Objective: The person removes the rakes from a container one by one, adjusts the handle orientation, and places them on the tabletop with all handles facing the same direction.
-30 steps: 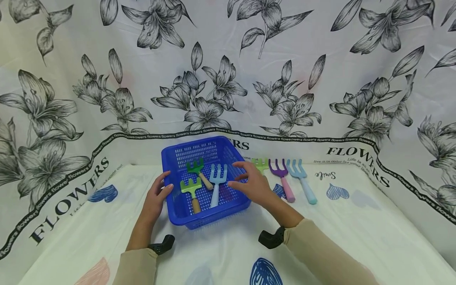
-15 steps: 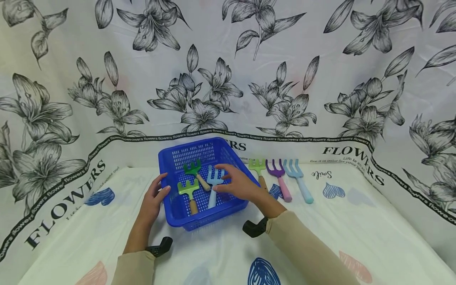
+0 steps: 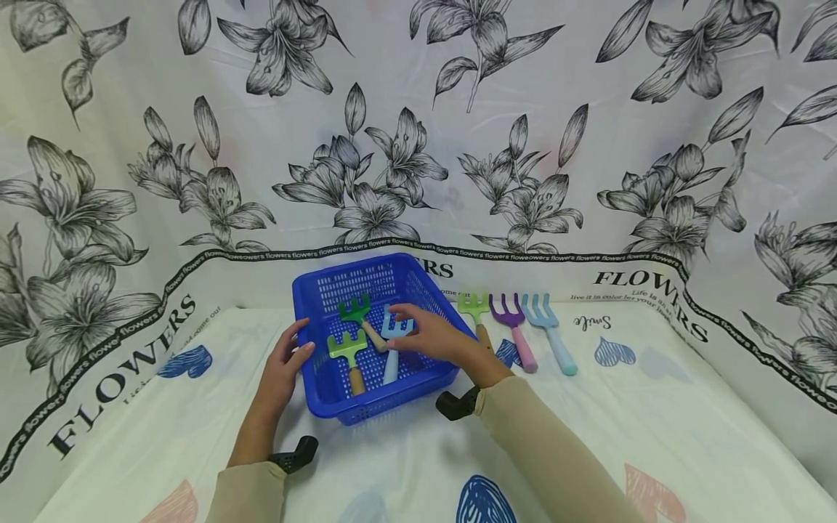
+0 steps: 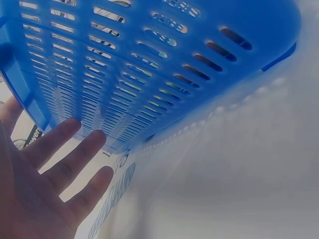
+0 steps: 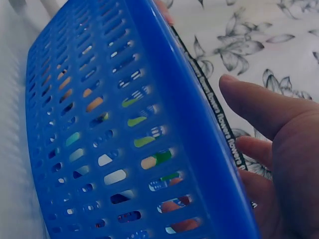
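Observation:
A blue plastic basket (image 3: 366,403) with slotted sides holds a light blue hand fork (image 3: 391,367), a light green hand fork (image 3: 349,347) with a wooden handle and a dark green hand fork (image 3: 356,311). My left hand (image 3: 281,367) rests at the basket's left side, its fingers spread along the outer wall in the left wrist view. Over the basket's right part reaches my right hand (image 3: 431,338), thumb and fingers apart just above the light blue fork. It partly hides that fork, and whether the fingertips touch it cannot be told.
Right of the basket lie another light green fork (image 3: 475,309), a purple fork with a pink handle (image 3: 519,341) and a larger light blue fork (image 3: 556,341). A white patterned cloth (image 3: 628,421) covers the table, and a flowered curtain (image 3: 497,181) hangs behind.
My right hand has moved left from the basket's right rim to above the light blue fork inside. My left hand stays at the basket's left side.

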Demonstrator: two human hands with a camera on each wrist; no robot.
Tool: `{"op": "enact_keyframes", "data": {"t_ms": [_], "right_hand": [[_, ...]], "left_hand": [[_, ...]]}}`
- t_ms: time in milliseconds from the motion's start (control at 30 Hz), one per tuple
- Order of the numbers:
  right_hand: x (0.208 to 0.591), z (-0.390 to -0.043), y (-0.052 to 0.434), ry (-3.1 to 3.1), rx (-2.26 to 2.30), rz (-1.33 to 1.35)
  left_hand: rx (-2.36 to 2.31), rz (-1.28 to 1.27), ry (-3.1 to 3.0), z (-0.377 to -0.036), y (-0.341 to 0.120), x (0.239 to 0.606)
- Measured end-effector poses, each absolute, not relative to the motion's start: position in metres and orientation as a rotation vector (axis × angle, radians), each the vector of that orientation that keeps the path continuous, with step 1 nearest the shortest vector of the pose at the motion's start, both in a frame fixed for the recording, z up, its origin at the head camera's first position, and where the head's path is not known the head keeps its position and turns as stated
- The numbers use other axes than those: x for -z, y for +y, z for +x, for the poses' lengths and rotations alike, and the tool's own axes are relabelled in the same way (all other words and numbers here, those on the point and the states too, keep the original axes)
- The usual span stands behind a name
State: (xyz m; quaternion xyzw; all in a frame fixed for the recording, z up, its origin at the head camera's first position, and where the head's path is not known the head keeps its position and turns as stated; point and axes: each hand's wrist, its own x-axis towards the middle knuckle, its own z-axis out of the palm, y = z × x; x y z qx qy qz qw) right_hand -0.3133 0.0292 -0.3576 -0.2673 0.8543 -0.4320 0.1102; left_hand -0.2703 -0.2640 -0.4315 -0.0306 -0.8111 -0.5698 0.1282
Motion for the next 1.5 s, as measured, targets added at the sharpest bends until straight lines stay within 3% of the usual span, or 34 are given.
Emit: {"op": "enact_keyframes", "data": {"t_ms": [1500], "right_hand": [[0.364, -0.325, 0.014, 2.212, 1.074, -0.742]], "left_hand": [[1.689, -0.071, -2.361, -0.266, -0.262, 0.427]]}}
